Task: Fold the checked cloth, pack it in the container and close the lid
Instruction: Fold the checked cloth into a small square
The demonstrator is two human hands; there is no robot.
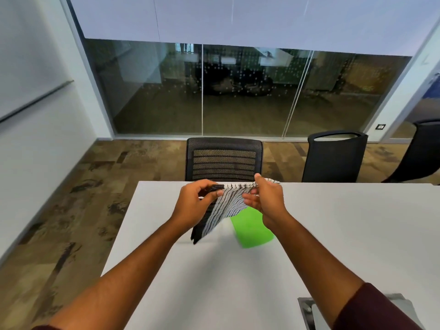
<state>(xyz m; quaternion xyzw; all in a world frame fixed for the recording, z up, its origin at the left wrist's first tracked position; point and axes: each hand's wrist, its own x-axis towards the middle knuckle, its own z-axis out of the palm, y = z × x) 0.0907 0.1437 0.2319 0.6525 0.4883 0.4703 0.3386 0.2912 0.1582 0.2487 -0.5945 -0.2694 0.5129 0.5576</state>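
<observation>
The black-and-white checked fabric cloth (222, 210) hangs folded above the white table, its top edge stretched horizontal. A bright green flat lid (252, 228) lies on the table beneath it.

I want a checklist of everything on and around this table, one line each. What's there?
Surface: white table, mostly bare where visible.
Job's things: checked cloth held up above the table, hanging down; green container on the table behind it, partly hidden. Its lid cannot be told apart.
Clutter: grey hatch set in the table at the near right edge.
Grippers: left hand pinches the cloth's top edge; right hand holds the other end.
Cables: nothing seen.
Surroundings: black chairs behind the table, glass wall, patterned carpet.
</observation>
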